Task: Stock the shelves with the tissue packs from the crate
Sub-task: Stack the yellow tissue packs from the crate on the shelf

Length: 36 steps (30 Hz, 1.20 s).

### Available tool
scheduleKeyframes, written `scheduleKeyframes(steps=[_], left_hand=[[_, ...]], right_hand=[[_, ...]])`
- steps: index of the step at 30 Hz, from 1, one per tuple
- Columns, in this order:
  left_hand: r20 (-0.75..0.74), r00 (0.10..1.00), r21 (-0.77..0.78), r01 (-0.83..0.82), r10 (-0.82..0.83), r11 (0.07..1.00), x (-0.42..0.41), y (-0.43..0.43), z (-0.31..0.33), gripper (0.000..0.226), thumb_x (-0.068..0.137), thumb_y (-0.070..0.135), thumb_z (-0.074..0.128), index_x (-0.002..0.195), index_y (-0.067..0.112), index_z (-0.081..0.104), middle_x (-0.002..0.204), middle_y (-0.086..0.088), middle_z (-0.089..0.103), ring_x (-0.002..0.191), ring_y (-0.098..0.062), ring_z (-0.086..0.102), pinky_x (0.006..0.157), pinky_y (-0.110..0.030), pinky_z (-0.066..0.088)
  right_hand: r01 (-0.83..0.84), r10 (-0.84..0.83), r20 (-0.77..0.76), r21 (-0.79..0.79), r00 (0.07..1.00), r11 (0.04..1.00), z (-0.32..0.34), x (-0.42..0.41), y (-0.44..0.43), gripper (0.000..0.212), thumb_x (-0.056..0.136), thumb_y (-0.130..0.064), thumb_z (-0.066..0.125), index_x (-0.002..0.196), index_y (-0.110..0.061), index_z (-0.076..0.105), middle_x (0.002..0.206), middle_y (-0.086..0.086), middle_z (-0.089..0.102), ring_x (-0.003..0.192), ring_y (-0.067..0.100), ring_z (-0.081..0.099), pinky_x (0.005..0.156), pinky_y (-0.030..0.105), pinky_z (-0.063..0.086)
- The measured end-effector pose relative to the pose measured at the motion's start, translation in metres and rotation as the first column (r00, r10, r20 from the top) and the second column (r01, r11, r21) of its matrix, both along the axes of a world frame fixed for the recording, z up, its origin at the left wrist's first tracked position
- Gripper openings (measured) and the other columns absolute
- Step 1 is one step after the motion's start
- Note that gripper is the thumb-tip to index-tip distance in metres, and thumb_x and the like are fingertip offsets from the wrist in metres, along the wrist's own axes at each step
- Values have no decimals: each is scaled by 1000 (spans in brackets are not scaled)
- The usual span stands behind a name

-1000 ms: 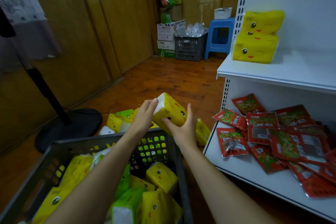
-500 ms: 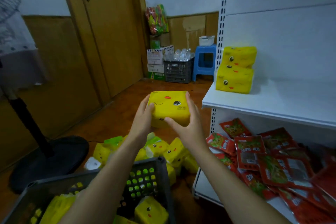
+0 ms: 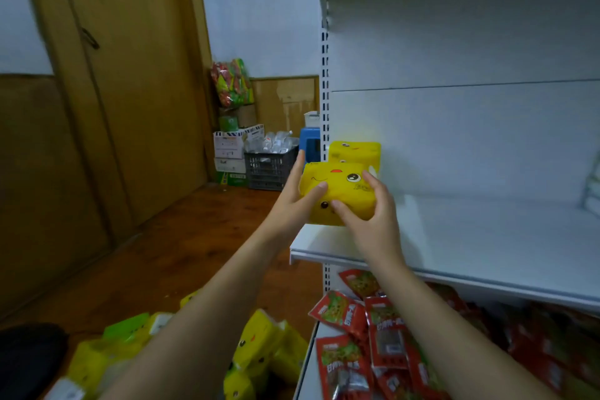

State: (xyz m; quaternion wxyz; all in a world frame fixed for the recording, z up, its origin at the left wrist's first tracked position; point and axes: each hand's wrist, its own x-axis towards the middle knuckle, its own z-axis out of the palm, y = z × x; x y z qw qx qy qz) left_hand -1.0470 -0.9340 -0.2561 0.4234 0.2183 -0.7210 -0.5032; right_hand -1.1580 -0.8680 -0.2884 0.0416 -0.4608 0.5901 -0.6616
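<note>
Both hands grip one yellow plastic-wrapped tissue pack (image 3: pixel 337 195) printed with a cartoon face. The left hand (image 3: pixel 297 201) wraps its left end with the thumb across the top. The right hand (image 3: pixel 370 214) curls round the right end with the thumb on the front. The pack is held over the front left corner of the white metal shelf (image 3: pixel 487 237), just in front of the stacked yellow packs (image 3: pixel 355 151) that already stand there against the back panel.

The job looks to be at an early stage. Only that small stack is shelved, and most of the board to the right of it lies bare. The pack in hand seems about to be set down beside or in front of the stack. Plenty is left: loose yellow and green packs (image 3: pixel 259 347) lie heaped on the wooden floor (image 3: pixel 181 253) below the arms.

The crate named in the task is not in view. The only one seen is a dark crate (image 3: pixel 269 169) of what look like bottles, far off in the corner. The held pack and the hands cover the lower part of the stack, so its count cannot be read. Nor can it be told whether the held pack touches the board yet. A pale object (image 3: pixel 592 185) at the right edge of the shelf is cut off and blurred. The red snack sachets (image 3: pixel 373 334) on the lower shelf (image 3: pixel 308 367) run out of frame.
</note>
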Motion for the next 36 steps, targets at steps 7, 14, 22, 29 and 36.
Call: scheduleKeyframes(steps=[7,14,22,29,36], left_hand=[[131,989,-138,-50,68,989,-39,-32,24,47,96,27,49,142,27,38,146,0,41,132,-18,41,109,-46,37],[379,918,-97,-89,119,991,-43,-47,-19,79,94,20,52,149,24,-4,150,3,29,137,-16,31,109,-35,35],[628,647,-338,-275,434,900,-47,-37,-62,86,91,53,47,150,22,-8,146,0,42,126,-21,48,94,-37,43],[777,432,-427,-172,458,887,-37,-27,-63,76,86,71,30,144,22,24,157,3,16,134,-23,38,98,-40,38],[762,424,-481,-134,489,866,-31,-24,-66,83,83,75,26,147,22,21,158,5,10,135,-24,37,96,-38,41]], right_hand=[[104,-100,-84,54,991,993,25,-51,-29,66,78,-27,73,135,-18,42,137,7,39,126,17,37,93,12,26],[111,-103,-62,148,993,983,6,-70,-45,67,77,-38,72,134,-23,41,137,4,40,125,18,41,96,27,36],[204,-185,-133,149,974,968,1,-62,-61,70,77,-47,69,136,-24,39,138,2,38,121,19,46,81,25,38],[169,-161,-109,67,981,983,-16,-62,-61,80,77,-43,70,142,-26,28,143,2,30,128,15,38,86,22,36],[242,-215,-203,119,955,963,-12,-63,-66,89,76,-51,66,146,-29,16,147,0,30,130,20,39,87,35,45]])
